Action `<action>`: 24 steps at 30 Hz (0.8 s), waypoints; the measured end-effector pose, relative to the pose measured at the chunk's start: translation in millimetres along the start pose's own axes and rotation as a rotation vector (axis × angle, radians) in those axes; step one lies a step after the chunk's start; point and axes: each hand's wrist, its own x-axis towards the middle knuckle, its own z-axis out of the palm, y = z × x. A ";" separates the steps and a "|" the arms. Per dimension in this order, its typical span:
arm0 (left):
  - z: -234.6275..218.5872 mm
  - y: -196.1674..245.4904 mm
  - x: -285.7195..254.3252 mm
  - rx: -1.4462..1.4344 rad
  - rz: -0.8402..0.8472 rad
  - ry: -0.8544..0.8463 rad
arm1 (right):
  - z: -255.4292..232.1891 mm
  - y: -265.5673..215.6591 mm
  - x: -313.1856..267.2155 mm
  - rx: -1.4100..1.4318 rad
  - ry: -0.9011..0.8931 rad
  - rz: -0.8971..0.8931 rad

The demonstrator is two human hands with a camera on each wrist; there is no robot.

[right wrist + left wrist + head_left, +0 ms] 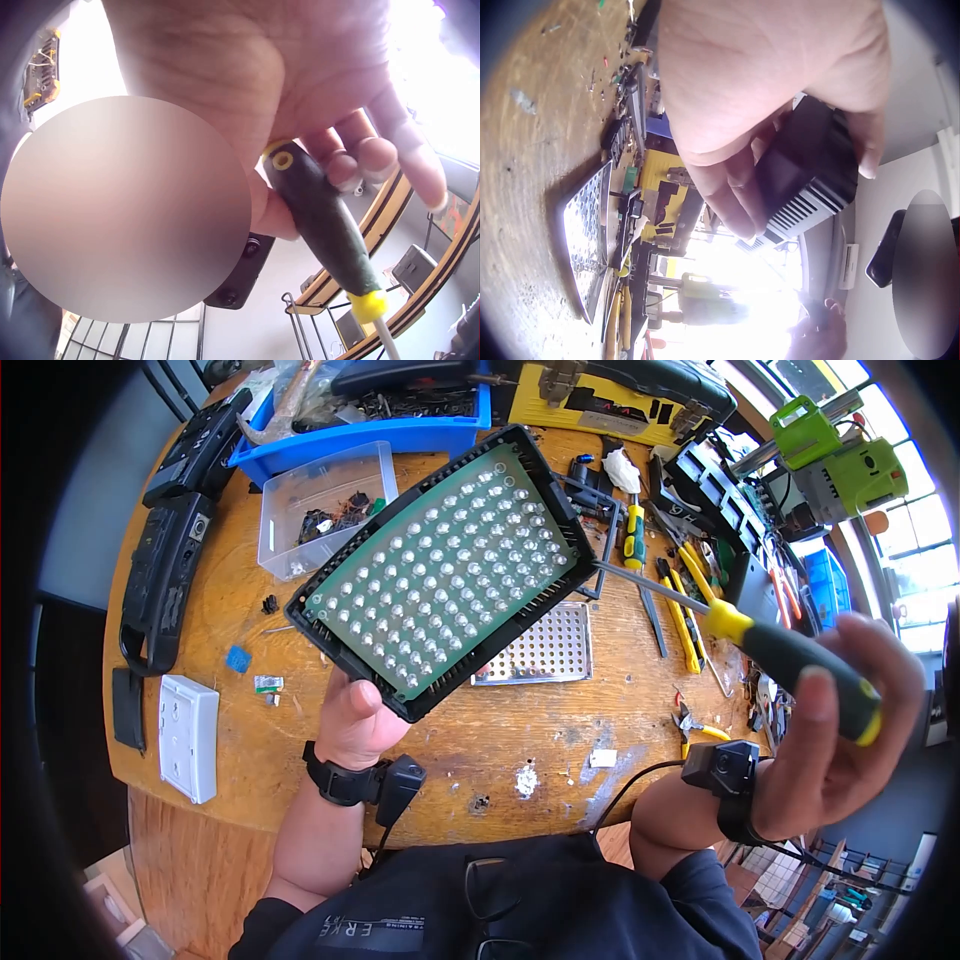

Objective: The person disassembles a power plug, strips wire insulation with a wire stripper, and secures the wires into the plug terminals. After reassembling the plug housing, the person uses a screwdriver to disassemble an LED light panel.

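Note:
My left hand (pixel 362 722) holds up a black housing (pixel 352 658) from beneath, with a green board (pixel 385 595) of several rows of clear LEDs facing up. In the left wrist view the fingers of my left hand (pixel 769 142) curl round the vented black housing (pixel 806 172). My right hand (pixel 850 730) grips a green and yellow screwdriver (pixel 800 660); its shaft points at the housing's right corner, and whether the tip touches cannot be told. In the right wrist view, thumb and fingers of my right hand (pixel 300 135) pinch the screwdriver handle (pixel 322 217).
A perforated metal plate (pixel 550 645) lies behind the housing. A clear bin (pixel 290 525) and a blue tray (pixel 400 430) stand at the back. Pliers (pixel 700 728), knives and a green drill (pixel 850 465) are at the right. A white plastic case (pixel 190 740) lies at the left.

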 end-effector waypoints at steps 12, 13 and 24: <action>-1.0 2.8 0.4 -0.119 -0.065 -0.048 | 13.8 0.9 13.0 0.470 -0.490 -0.361; -0.9 2.5 0.3 -0.120 -0.061 -0.043 | 14.7 0.0 13.6 0.460 -0.538 -0.366; 5.4 3.5 0.1 -0.122 -0.085 -0.055 | 26.3 -8.8 3.7 0.431 -0.470 -0.368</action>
